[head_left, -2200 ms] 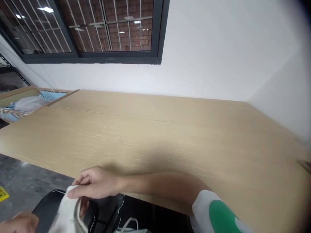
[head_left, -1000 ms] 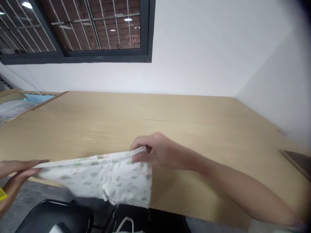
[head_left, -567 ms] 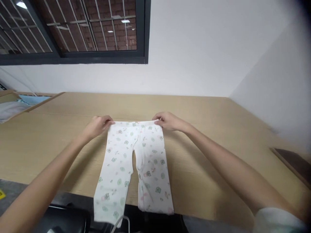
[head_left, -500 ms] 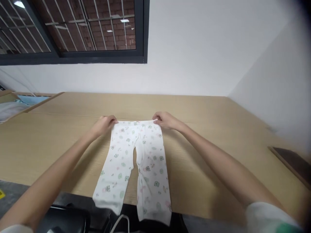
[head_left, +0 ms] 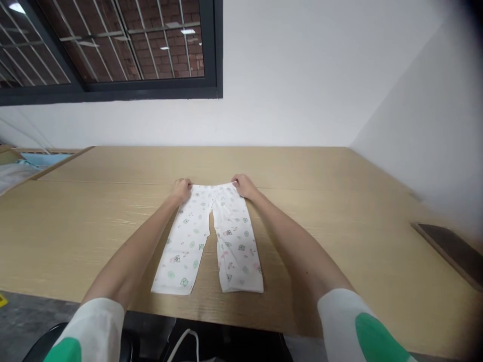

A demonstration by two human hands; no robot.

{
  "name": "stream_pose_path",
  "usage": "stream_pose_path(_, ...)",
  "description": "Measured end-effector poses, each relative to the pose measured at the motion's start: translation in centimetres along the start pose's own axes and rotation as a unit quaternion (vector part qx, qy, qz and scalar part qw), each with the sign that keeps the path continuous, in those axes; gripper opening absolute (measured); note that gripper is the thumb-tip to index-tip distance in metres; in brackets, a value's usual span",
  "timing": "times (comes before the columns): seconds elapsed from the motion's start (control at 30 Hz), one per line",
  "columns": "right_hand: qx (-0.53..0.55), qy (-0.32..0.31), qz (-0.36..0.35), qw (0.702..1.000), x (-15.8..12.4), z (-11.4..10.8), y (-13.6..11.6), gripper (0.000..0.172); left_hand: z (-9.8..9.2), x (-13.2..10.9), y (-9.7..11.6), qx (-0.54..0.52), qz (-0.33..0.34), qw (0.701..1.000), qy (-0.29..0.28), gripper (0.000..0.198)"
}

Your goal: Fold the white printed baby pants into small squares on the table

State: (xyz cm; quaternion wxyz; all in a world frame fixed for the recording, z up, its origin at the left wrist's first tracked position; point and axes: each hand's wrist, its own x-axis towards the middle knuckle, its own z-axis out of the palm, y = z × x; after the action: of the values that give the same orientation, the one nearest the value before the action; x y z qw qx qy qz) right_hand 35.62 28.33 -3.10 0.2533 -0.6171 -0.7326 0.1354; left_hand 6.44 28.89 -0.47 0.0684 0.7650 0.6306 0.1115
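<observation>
A small pair of white trousers (head_left: 241, 241) printed with green and pink animal and dot motifs is spread on the wooden table (head_left: 320, 221). Its waistband points away from me and both legs stretch toward the near edge, slightly apart. My left hand (head_left: 182, 190) pinches the left corner of the waistband. At the opposite corner, my right hand (head_left: 244, 186) grips the band between thumb and fingers. The waistband is pulled fairly straight between them. Some soft creases show on the right leg.
A box or tray (head_left: 49, 168) with pale blue and white cloth stands at the far left. A dark rectangular recess (head_left: 451, 241) edged in wood lies at the right. Behind the table is a white wall (head_left: 287, 75) with a barred window (head_left: 143, 45). Black chairs (head_left: 226, 342) are below the near edge.
Both hands have moved forward and a little closer together, drawing the trousers away from me. The leg ends, which hung over the near edge, now lie flat on the table.
</observation>
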Motion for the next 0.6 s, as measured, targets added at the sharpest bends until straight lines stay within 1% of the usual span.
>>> stream_pose_path(0.1,-0.007,0.001,0.015,1.0,0.5,0.2,0.4,0.019,-0.6,-0.6,1.7,0.0,0.006,1.0,0.012,0.032)
stream_pose_path(0.17,-0.009,0.0,0.024,1.0,0.7,0.3,0.6,0.017,-1.2,-2.0,3.6,-0.004,0.03,0.999,0.024,0.037)
stream_pose_path(0.2,-0.008,-0.002,0.028,1.0,0.8,0.4,0.7,0.017,-1.5,-3.2,4.8,-0.009,0.049,0.998,0.025,0.038)
stream_pose_path(0.27,-0.004,-0.007,0.034,0.999,1.0,0.3,0.9,0.018,-1.9,-6.4,7.6,-0.023,0.097,0.995,0.009,0.034)
stream_pose_path(0.33,0.004,-0.014,0.04,0.999,1.1,0.1,1.0,0.021,-1.7,-10.7,10.6,-0.039,0.146,0.988,-0.035,0.03)
stream_pose_path(0.37,0.008,-0.018,0.043,0.999,1.1,-0.1,1.0,0.023,-1.4,-13.0,12.1,-0.051,0.174,0.981,-0.069,0.034)
stream_pose_path(0.4,0.011,-0.023,0.046,0.999,1.1,-0.3,1.0,0.025,-1.0,-15.3,13.4,-0.065,0.211,0.969,-0.114,0.038)
stream_pose_path(0.47,0.018,-0.032,0.054,0.998,1.2,-0.7,1.0,0.025,0.2,-19.2,15.5,-0.049,0.266,0.951,-0.147,0.042)
stream_pose_path(0.5,0.02,-0.036,0.058,0.997,1.2,-0.9,1.0,0.024,0.8,-20.7,16.3,-0.033,0.296,0.942,-0.155,0.043)
stream_pose_path(0.53,0.022,-0.038,0.061,0.997,1.1,-1.0,1.0,0.023,1.4,-21.8,16.9,-0.025,0.312,0.936,-0.163,0.045)
stream_pose_path(0.6,0.024,-0.043,0.066,0.997,1.1,-1.2,0.8,0.018,2.4,-23.0,17.5,-0.028,0.323,0.932,-0.162,0.045)
